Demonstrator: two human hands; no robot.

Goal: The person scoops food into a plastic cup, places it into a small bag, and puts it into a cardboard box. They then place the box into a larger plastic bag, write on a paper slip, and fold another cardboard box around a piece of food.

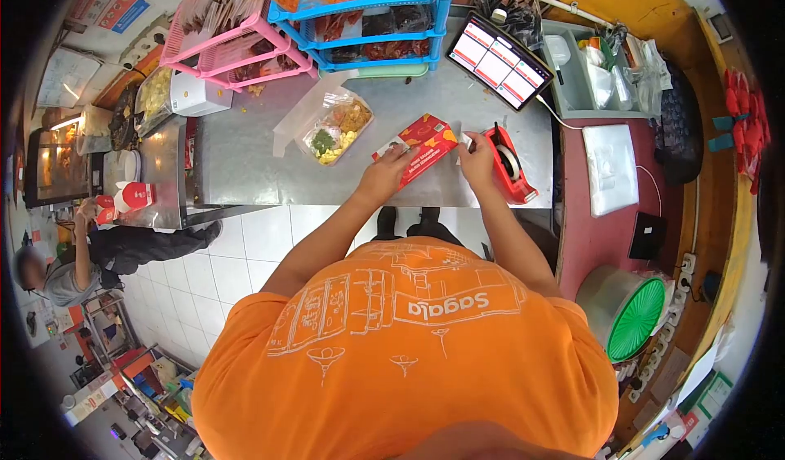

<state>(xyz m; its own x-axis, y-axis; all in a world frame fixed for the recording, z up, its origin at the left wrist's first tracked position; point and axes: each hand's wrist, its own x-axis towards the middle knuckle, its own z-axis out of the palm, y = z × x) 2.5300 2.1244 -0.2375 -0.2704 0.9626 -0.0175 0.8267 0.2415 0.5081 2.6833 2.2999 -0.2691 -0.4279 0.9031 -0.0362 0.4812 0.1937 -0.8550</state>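
A red printed box (427, 143) lies at a slant on the steel table. My left hand (388, 174) rests on its left part, fingers wrapped over the edge. At the box's right end, my right hand (476, 161) is closed in a pinch on a small whitish piece, beside the red tape dispenser (513, 170) with its roll of tape. To the left stands a clear plastic container (353, 115) of food with its lid open.
Blue tiered trays (374, 41) and a pink rack (237, 47) stand at the back. A tablet (500, 61) and a grey bin (570, 39) are at the back right. Another person (78, 272) holds red boxes at far left.
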